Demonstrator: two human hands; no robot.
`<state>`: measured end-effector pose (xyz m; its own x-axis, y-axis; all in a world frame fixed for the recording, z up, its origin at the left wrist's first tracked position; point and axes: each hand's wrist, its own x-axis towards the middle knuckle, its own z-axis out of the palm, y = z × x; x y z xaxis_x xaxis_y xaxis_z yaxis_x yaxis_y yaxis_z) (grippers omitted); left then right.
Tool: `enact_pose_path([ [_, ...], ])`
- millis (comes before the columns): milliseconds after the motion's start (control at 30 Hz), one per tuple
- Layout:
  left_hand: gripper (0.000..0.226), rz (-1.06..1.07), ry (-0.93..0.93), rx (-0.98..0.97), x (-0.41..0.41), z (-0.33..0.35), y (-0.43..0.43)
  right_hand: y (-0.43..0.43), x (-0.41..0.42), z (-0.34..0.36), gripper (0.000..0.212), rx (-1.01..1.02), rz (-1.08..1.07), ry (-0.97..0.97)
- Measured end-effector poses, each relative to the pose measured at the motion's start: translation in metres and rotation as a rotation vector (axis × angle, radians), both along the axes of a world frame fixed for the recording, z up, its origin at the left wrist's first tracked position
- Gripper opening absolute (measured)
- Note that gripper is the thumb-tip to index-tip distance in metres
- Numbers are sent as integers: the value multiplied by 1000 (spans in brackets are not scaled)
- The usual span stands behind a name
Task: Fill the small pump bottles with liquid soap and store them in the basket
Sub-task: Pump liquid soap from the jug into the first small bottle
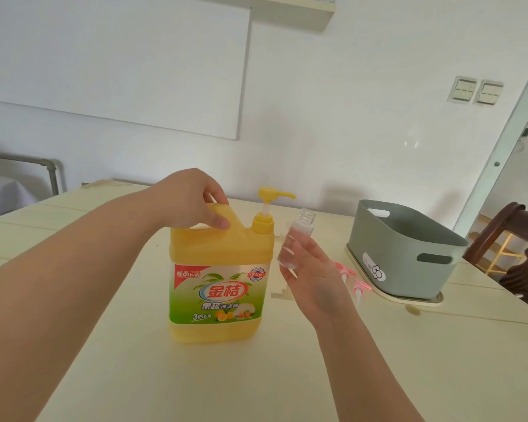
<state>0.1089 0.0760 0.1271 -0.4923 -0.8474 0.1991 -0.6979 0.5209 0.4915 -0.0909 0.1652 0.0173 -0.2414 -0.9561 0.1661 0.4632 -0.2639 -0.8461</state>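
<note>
A big yellow soap jug with a yellow pump head stands upright in the middle of the pale table. My left hand grips the jug's handle from above. My right hand holds a small clear bottle with no cap, its open neck tilted toward the pump's spout, just right of the jug. Two pink pump tops lie on the table behind my right hand. The grey-green basket stands on a cream tray at the right.
The table stretches wide in front of the jug. A dark wooden chair stands at the table's right edge beyond the basket. A white wall with light switches rises behind the table.
</note>
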Motion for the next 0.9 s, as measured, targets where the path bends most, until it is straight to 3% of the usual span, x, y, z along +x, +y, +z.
enact_pose_path([
  [200, 28, 65, 130, 22, 2, -2, -19, -3, -1, -5, 43, 12, -19, 10],
  [367, 30, 114, 209, 27, 9, 3, -42, -6, -6, -9, 41, 57, -26, 13],
  [533, 31, 126, 180, 40, 11, -1, -64, -8, -12, -13, 47, 84, -84, 140],
  [733, 31, 171, 214, -27, 15, -15, -86, -18, -20, -33, 29, 149, -142, 242],
  [900, 28, 219, 67, -152, 17, -21, -92, -26, -16, -44, 36, 199, -154, 303],
])
